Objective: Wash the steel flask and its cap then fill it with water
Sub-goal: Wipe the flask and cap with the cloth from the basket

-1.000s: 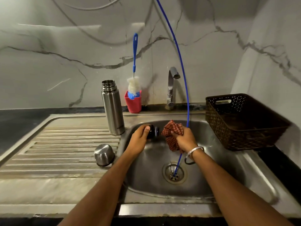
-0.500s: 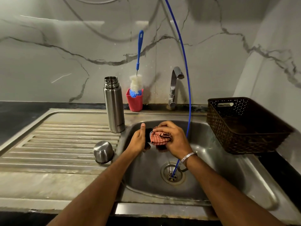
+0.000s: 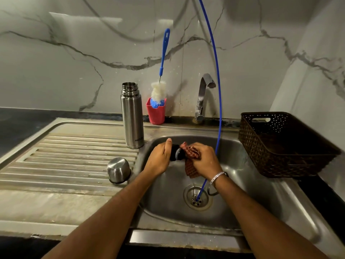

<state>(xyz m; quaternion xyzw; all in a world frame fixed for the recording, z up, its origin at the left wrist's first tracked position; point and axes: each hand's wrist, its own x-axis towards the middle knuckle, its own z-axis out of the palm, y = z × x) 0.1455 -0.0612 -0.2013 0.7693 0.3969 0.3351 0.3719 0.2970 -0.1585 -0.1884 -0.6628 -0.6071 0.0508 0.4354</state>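
We hold the black stopper (image 3: pixel 175 153) over the basin, our left hand (image 3: pixel 160 158) curled round it with the thumb up, so only its dark round end and a pale rim show. Our right hand (image 3: pixel 204 161) clutches a red checked cloth (image 3: pixel 189 156) and presses it against the stopper's end; a loose corner of the weave hangs below our fingers. A thin silver bangle (image 3: pixel 216 177) rings the right wrist.

Just beyond our left hand the flask (image 3: pixel 132 116) stands upright on the sink's edge, a slim brushed-steel cylinder, mouth open, with stepped threads at the neck and small lettering low on its side. Left of that hand and a little nearer us its steel cup (image 3: pixel 118 170) lies mouth-down on the ribbed drainboard (image 3: pixel 65 159), rounded and shiny with a dark rim.

The sink (image 3: pixel 261 202) beneath both hands is dull, wet steel with a round drain. A blue tube (image 3: pixel 217 90) curves down past our right hand into it. Behind stand a bent tap (image 3: pixel 202 98), a red holder (image 3: pixel 155 114) and a white-bristled brush (image 3: pixel 159 90) with a blue handle. Right of our right hand sits a dark woven basket (image 3: pixel 280 144).
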